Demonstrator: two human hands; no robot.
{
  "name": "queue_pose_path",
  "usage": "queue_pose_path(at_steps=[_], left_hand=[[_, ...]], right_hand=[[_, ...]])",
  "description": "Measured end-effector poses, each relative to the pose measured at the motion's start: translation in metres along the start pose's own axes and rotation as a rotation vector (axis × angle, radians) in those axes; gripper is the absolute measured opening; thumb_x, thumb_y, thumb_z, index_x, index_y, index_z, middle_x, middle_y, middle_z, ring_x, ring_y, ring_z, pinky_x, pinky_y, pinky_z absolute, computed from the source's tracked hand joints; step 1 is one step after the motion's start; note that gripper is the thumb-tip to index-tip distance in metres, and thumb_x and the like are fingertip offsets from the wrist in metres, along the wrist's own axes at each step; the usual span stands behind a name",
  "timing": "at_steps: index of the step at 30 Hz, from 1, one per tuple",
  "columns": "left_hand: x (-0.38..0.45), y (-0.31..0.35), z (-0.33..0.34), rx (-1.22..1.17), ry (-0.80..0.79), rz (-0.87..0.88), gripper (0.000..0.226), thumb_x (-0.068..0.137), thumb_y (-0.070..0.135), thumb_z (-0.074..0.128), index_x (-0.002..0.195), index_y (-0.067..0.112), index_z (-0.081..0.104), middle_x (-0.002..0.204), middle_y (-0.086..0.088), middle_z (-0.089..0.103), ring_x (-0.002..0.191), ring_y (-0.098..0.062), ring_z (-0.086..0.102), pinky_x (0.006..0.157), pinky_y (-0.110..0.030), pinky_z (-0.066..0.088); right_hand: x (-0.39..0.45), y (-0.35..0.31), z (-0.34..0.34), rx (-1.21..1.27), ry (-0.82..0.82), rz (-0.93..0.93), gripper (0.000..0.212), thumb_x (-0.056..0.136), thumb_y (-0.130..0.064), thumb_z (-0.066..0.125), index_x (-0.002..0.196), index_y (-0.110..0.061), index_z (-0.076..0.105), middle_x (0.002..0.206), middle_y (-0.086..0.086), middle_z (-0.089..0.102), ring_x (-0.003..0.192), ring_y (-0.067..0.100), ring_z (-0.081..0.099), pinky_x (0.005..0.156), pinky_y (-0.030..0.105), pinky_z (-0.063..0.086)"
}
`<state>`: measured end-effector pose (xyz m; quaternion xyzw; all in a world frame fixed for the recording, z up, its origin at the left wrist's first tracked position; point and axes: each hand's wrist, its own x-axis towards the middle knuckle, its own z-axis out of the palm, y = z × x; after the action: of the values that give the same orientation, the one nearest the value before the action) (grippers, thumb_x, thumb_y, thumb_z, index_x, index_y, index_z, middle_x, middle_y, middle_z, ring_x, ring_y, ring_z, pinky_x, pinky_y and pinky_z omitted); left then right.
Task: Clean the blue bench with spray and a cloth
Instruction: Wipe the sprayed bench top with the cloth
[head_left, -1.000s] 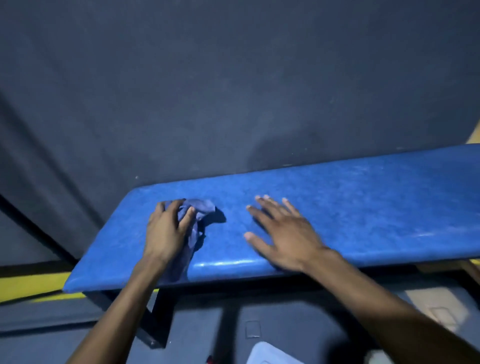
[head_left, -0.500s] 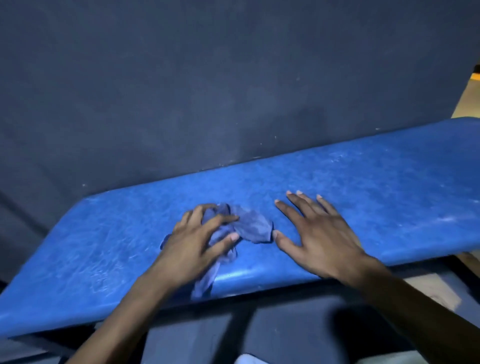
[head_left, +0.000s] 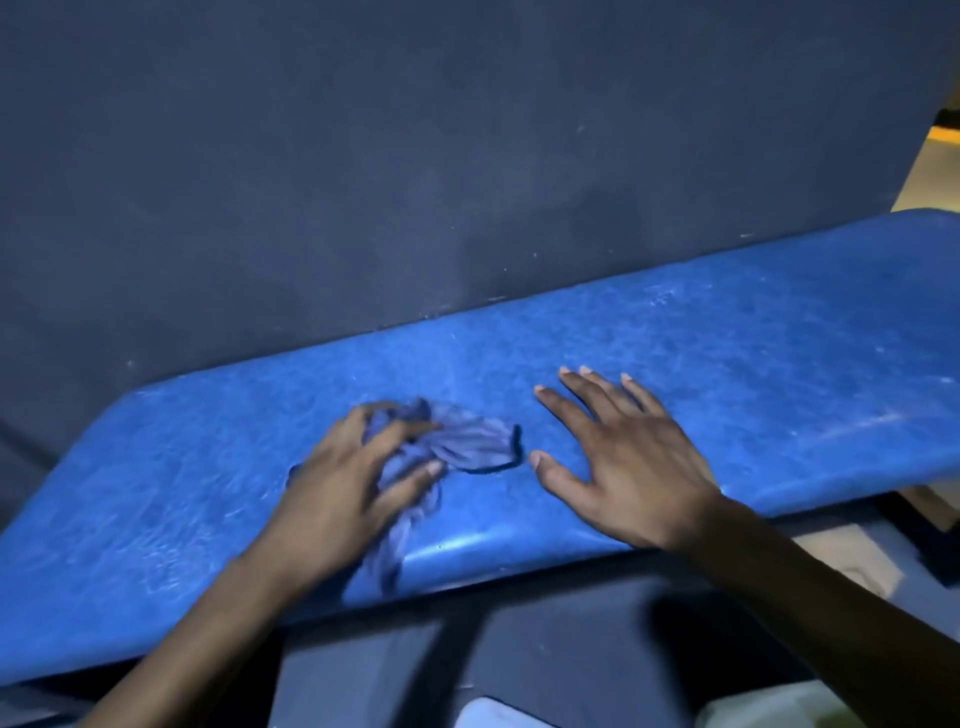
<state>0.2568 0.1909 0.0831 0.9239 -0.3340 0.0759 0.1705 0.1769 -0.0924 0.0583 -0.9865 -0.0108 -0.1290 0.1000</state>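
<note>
The blue bench (head_left: 701, 374) runs across your view from near left to far right, its seat against the dark wall (head_left: 363, 156), and you are partway through wiping it.

Nearest you, a tail of the cloth (head_left: 467, 447) hangs over the rounded front edge. Gather that tail up under your palm, or it will drag and leave the edge unwiped. Your left hand (head_left: 343, 493) rests on the bunched cloth with its fingers curled into the folds, gripping it; judging by the blur, it is moving. Press with the flat of the palm, not just the fingertips, so more fabric meets the seat. Your right hand (head_left: 628, 467) lies flat just beside the cloth, fingers spread and straight, holding nothing; use it as a brace and shift it out of the cloth's path before each pass. Farther off, the right end of the seat looks streaked and probably needs overlapping strokes up to the wall seam. No spray bottle is in view.

Compared with half a second ago, your left hand and the cloth have hardly shifted on the seat and more of the cloth is spread toward your right thumb. A second ago the cloth was near the left end.
</note>
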Motion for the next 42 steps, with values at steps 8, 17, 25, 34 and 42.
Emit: queue_pose_path(at_steps=[8, 17, 25, 34, 42], left_hand=[[0.142, -0.002, 0.033, 0.077, 0.061, -0.309, 0.056, 0.098, 0.061, 0.048, 0.144, 0.029, 0.055, 0.135, -0.021, 0.05, 0.128, -0.044, 0.052, 0.107, -0.044, 0.041], [0.066, -0.032, 0.006, 0.021, 0.051, -0.147, 0.066, 0.087, 0.062, 0.037, 0.136, 0.027, 0.063, 0.135, -0.011, 0.056, 0.128, -0.034, 0.055, 0.106, -0.041, 0.043], [0.068, 0.018, 0.031, 0.024, 0.045, -0.103, 0.048, 0.094, 0.06, 0.042, 0.134, 0.038, 0.057, 0.133, -0.009, 0.055, 0.126, -0.033, 0.051, 0.107, -0.044, 0.043], [0.076, -0.011, 0.013, 0.088, 0.138, -0.541, 0.049, 0.102, 0.051, 0.053, 0.141, 0.021, 0.057, 0.138, -0.026, 0.049, 0.129, -0.046, 0.047, 0.109, -0.048, 0.038], [0.072, -0.046, 0.006, 0.072, 0.091, -0.408, 0.062, 0.089, 0.064, 0.041, 0.14, 0.031, 0.057, 0.137, -0.02, 0.055, 0.131, -0.04, 0.051, 0.11, -0.049, 0.044]], right_hand=[[-0.001, 0.0, -0.001, -0.002, -0.012, 0.003, 0.079, 0.091, -0.073, 0.019, 0.159, -0.033, 0.028, 0.169, -0.003, 0.022, 0.157, 0.012, 0.011, 0.127, 0.042, 0.007], [0.0, 0.002, 0.002, 0.016, 0.001, 0.003, 0.078, 0.092, -0.071, 0.023, 0.158, -0.031, 0.03, 0.168, -0.001, 0.024, 0.156, 0.013, 0.013, 0.127, 0.043, 0.009], [0.0, 0.003, 0.0, 0.01, 0.005, -0.005, 0.076, 0.093, -0.07, 0.023, 0.157, -0.031, 0.033, 0.168, -0.001, 0.027, 0.156, 0.014, 0.015, 0.127, 0.043, 0.01], [0.0, 0.001, 0.001, 0.003, 0.002, 0.01, 0.077, 0.092, -0.069, 0.023, 0.158, -0.03, 0.032, 0.167, -0.001, 0.027, 0.156, 0.014, 0.016, 0.127, 0.044, 0.01], [0.0, 0.0, -0.001, -0.012, -0.017, 0.011, 0.077, 0.092, -0.07, 0.02, 0.159, -0.033, 0.027, 0.169, -0.003, 0.023, 0.157, 0.013, 0.012, 0.127, 0.042, 0.008]])
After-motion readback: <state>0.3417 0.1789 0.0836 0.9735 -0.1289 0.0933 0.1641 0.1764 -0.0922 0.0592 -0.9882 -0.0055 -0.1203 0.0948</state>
